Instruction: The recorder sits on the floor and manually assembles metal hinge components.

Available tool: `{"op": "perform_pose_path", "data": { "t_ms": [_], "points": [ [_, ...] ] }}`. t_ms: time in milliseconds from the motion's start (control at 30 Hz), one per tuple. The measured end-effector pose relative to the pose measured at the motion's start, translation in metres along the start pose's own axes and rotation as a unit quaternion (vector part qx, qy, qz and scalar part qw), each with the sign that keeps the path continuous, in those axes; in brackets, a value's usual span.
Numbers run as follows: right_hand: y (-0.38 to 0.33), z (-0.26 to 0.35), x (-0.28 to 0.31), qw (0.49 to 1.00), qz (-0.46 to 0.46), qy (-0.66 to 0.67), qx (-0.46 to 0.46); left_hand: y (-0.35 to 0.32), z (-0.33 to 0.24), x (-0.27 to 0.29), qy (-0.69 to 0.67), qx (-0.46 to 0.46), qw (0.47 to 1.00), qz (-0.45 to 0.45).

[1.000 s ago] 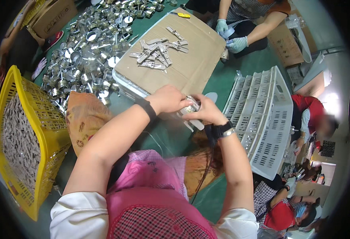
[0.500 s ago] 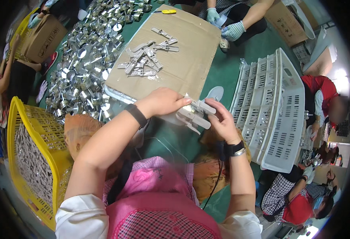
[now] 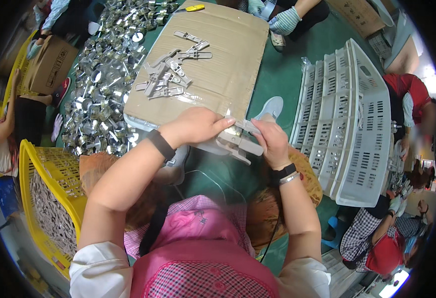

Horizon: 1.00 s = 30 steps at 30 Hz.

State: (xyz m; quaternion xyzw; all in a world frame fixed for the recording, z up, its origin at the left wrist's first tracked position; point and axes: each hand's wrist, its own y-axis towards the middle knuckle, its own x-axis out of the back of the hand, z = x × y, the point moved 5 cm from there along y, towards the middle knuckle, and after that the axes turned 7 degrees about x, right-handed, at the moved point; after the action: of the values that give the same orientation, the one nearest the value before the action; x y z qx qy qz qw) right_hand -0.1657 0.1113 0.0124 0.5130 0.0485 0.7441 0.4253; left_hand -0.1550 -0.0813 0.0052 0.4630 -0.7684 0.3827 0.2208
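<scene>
My left hand [image 3: 198,125] grips a shiny metal part fitted with several grey plastic clips [image 3: 241,146], held just past the near edge of the cardboard sheet. The thumb lies along its top and the other fingers are mostly hidden. With thumb and fingers closed, my right hand [image 3: 273,141] pinches a grey plastic clip at the upper right of this assembly. Whether that clip is fixed to the metal cannot be made out. On the flattened cardboard [image 3: 228,54] lies a loose pile of similar grey clips [image 3: 165,74].
Many metal cup-shaped parts [image 3: 98,99] cover the floor at left. A yellow basket [image 3: 74,191] of small grey pieces stands nearer. White crates [image 3: 362,129] are at right, a yellow cutter [image 3: 194,8] at the cardboard's far edge. Co-workers sit around; one's gloved hands [image 3: 285,21] are beyond.
My right hand has closed from loosely spread fingers to a pinch on the clip and turned slightly. The left hand keeps its grip. The whole view has shifted a little.
</scene>
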Motion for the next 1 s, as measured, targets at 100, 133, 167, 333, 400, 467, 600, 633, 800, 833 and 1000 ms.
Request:
{"op": "perform_pose_path", "data": {
  "t_ms": [100, 133, 167, 333, 400, 467, 600, 633, 800, 833, 1000],
  "points": [
    [0.002, -0.020, -0.003, 0.997, -0.006, 0.057, -0.059, 0.004, 0.000, 0.002, -0.019, 0.014, 1.000, 0.004],
    [0.001, -0.030, -0.006, 0.987, 0.005, 0.112, -0.117, 0.005, -0.002, 0.005, -0.017, -0.002, 1.000, -0.002],
    [-0.001, -0.042, -0.010, 0.970, 0.017, 0.166, -0.175, 0.006, -0.004, 0.008, -0.015, -0.017, 1.000, -0.008],
    [-0.018, -0.088, -0.032, 0.885, 0.018, 0.347, -0.311, 0.018, -0.014, 0.026, -0.016, -0.035, 0.997, -0.064],
    [-0.014, -0.088, -0.031, 0.860, 0.032, 0.363, -0.358, 0.026, -0.016, 0.034, -0.008, -0.064, 0.995, -0.076],
    [-0.004, -0.092, -0.045, 0.829, -0.050, 0.422, -0.364, 0.038, -0.009, 0.036, -0.026, -0.079, 0.993, -0.085],
    [-0.015, -0.095, -0.047, 0.634, 0.002, 0.548, -0.546, 0.061, -0.002, 0.038, -0.044, -0.129, 0.982, -0.131],
    [-0.020, -0.100, -0.051, 0.633, 0.001, 0.547, -0.547, 0.064, -0.003, 0.041, -0.035, -0.159, 0.972, -0.167],
    [-0.007, -0.113, -0.043, 0.713, 0.057, 0.450, -0.534, 0.085, 0.011, 0.046, -0.018, -0.133, 0.983, -0.124],
    [-0.001, -0.120, -0.036, 0.775, 0.074, 0.365, -0.510, 0.089, 0.015, 0.046, -0.043, -0.111, 0.987, -0.106],
    [0.066, -0.101, 0.003, 0.949, -0.124, 0.206, -0.206, 0.097, 0.016, 0.051, -0.056, -0.108, 0.988, -0.093]
  ]
}}
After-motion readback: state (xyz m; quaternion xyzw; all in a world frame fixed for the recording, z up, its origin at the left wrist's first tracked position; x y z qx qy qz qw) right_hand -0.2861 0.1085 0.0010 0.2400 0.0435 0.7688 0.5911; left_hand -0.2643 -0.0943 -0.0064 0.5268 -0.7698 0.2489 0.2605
